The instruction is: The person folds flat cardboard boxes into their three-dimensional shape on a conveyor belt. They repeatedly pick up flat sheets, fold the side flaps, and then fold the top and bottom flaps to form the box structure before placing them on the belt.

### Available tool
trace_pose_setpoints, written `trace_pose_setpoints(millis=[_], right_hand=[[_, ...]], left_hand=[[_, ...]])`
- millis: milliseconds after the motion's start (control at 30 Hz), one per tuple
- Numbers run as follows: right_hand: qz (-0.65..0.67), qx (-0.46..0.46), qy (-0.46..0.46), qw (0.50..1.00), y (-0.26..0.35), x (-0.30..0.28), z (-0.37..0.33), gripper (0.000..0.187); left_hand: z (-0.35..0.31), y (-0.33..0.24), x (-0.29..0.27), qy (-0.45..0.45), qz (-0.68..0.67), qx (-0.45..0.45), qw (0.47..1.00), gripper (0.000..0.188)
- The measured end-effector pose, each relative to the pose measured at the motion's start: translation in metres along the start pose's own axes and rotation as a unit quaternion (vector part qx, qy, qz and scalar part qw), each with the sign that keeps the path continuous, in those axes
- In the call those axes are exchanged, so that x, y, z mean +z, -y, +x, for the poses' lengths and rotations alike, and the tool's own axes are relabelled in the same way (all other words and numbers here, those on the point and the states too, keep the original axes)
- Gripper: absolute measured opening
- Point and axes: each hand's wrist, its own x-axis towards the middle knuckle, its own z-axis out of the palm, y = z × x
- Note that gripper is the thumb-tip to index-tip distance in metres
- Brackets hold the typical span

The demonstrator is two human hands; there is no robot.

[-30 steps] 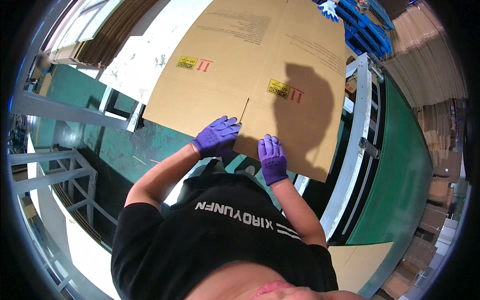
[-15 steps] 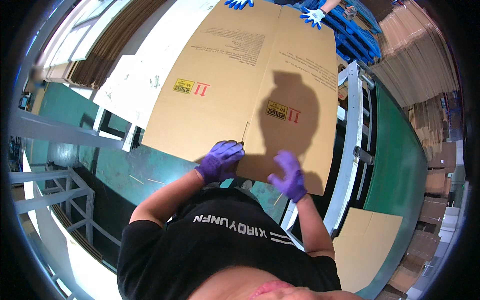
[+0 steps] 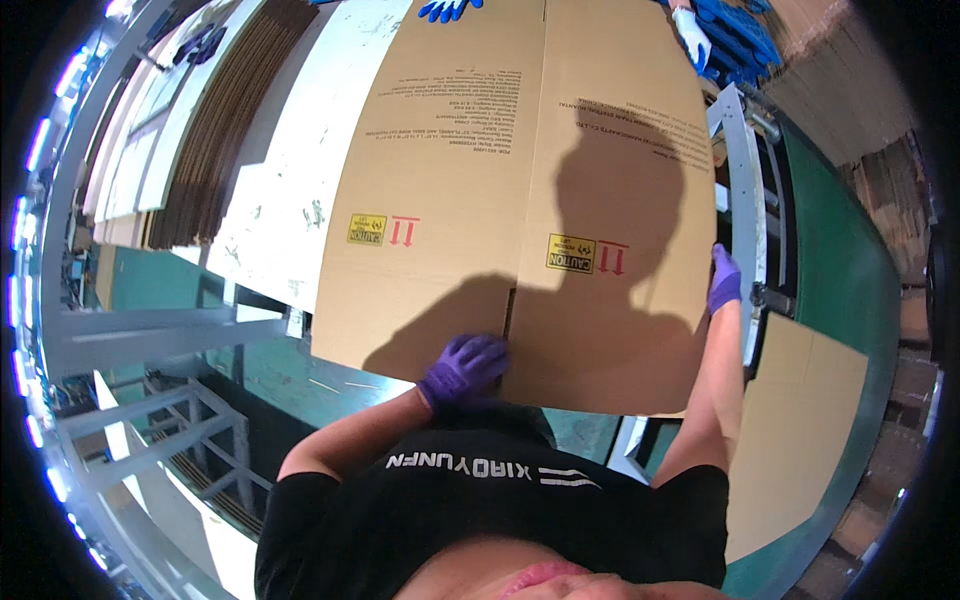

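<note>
A large brown flat cardboard carton point(image 3: 430, 290) with printed labels and arrows lies before me, a seam running down its middle. My left hand point(image 3: 463, 368), in a purple glove, is closed on the near edge beside a short dark slot; its thumb is hidden. At the carton's right edge, my right hand point(image 3: 723, 280), also purple-gloved, touches the side with fingers stretched along it. Across the carton, a co-worker's blue-and-white gloved hand point(image 3: 450, 10) rests at the far edge. Another gloved hand point(image 3: 692, 40) is at the far right corner.
A stack of flat cardboard point(image 3: 215, 130) stands left, beyond a white tabletop point(image 3: 290, 190). A metal rail point(image 3: 745, 190) and green surface point(image 3: 840, 220) run along the right, with a loose cardboard sheet point(image 3: 800, 420) there. Grey metal frames point(image 3: 170, 345) stand at near left.
My right hand has moved from above the near part of the carton out to its right edge. The carton sits slightly nearer in view. The co-worker's right-side hand has shifted to the corner.
</note>
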Motion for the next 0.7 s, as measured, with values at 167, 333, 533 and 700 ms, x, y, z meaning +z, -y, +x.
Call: trace_pose_setpoints(millis=[167,333,533,700], right_hand=[[0.189,0.16,0.158,0.956,0.076,0.018,-0.045,0.051],[-0.113,0.063,-0.02,0.991,0.038,0.029,-0.032,0.068],[-0.325,0.078,-0.176,0.926,0.01,0.001,-0.029,0.08],[-0.352,0.035,-0.267,0.897,0.016,0.019,-0.047,0.07]], left_hand=[[0.008,0.013,-0.006,-0.019,-0.137,0.035,0.99,0.057],[-0.013,0.033,0.036,-0.071,-0.187,0.149,0.968,0.037],[-0.008,0.059,0.05,-0.056,-0.277,0.198,0.939,0.035],[-0.001,0.066,0.053,-0.027,-0.322,0.21,0.923,0.036]])
